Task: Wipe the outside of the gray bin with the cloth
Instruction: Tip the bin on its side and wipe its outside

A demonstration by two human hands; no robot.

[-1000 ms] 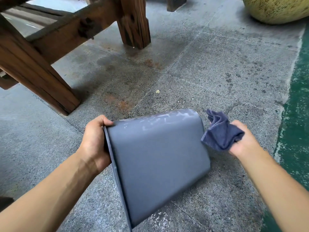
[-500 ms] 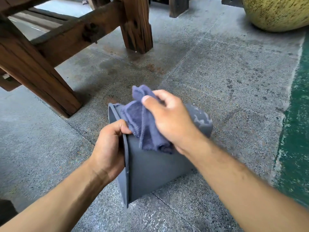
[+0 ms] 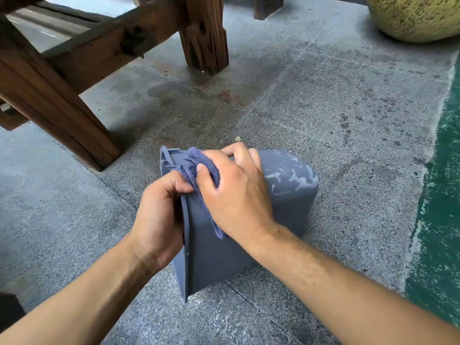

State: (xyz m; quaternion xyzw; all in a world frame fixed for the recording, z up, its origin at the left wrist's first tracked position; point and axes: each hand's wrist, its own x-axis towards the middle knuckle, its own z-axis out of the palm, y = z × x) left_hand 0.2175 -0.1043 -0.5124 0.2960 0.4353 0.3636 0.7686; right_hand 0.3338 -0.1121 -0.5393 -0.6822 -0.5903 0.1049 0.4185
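The gray bin [image 3: 286,202] lies on its side on the stone floor, its open rim toward the left and its bottom end to the right, streaked with pale smears. My left hand [image 3: 159,217] grips the bin's rim at its near left edge. My right hand [image 3: 234,192] presses the blue cloth [image 3: 196,175] flat against the bin's upper outer wall, close to the rim. Most of the cloth is hidden under my palm; a frayed edge hangs down the side.
A heavy wooden bench frame [image 3: 82,78] with thick legs stands at the left and back. A large yellow speckled pot [image 3: 418,16] sits at the top right. Green painted floor [image 3: 445,195] runs along the right edge.
My right hand brought the cloth from the bin's right side onto its upper wall near the rim and flattened it. The bin was turned more upright on its side.
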